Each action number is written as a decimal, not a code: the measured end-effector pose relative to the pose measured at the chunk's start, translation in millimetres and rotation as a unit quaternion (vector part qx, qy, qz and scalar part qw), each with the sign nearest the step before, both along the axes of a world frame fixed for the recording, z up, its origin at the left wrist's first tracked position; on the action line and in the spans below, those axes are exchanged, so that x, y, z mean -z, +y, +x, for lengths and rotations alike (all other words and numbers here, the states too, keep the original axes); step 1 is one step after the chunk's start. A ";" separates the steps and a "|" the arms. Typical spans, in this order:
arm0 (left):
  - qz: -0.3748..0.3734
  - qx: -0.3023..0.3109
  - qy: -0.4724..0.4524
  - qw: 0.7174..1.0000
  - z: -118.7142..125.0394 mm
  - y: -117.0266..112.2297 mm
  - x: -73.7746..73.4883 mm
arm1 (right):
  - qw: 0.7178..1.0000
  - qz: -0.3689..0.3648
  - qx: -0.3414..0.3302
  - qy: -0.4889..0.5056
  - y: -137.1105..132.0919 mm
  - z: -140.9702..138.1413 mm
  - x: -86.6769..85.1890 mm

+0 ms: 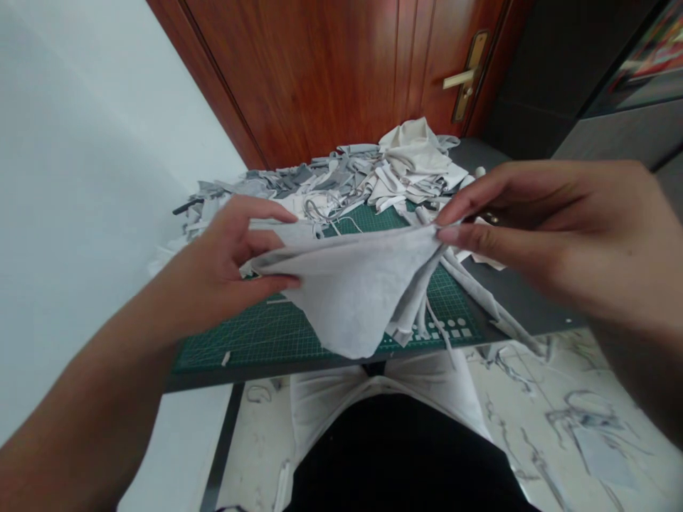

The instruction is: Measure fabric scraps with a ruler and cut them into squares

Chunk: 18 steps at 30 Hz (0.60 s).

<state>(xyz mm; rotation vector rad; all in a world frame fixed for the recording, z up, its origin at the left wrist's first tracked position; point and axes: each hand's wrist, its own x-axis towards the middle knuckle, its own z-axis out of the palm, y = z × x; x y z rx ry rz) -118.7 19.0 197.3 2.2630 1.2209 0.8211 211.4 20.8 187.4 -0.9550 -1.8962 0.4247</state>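
Cloth: pale grey, held up over the near part of the mat; upper edge fairly straight between the hands, body hanging as a flap, loose folds at right.
Right hand: thumb and forefinger pinched on the upper right corner; looks firm.
Left hand: left end of cloth between thumb and fingers, thumb on the near face; forefinger apart from thumb, so grip looks looser.
Upper edge: wants light, even tension; a hard pull would probably skew it.
Left grip: bringing forefinger down to thumb should steady that end.
Right folds: bunched just under the pinch; worth spreading so layers lie flat. Layer count: cannot tell.
Strip: long, crosses the counter and hangs past its near edge; could snag, so lift clear. Joined to cloth or not: cannot tell.
Mat: green, gridded, flat on the counter; its bare near side would suit smoothing.
Scraps: heaped along the far side, cream piece on top at right; best kept apart from cloth.
Floor: pale, thready bits lying about.
Door: reddish wood, beyond the heap.
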 end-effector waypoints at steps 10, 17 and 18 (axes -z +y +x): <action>-0.027 -0.002 0.040 0.999 66.2 -8.1 16.5 | 0.982 0.008 -0.184 -0.052 0.4 -51.3 12.8; 0.040 -0.053 -0.033 0.997 63.6 -17.0 7.3 | 0.986 -0.035 -0.147 0.065 -10.6 -45.4 25.2; 0.055 -0.058 -0.028 0.996 63.1 -18.6 6.0 | 0.985 -0.049 -0.153 0.066 -12.2 -45.7 27.8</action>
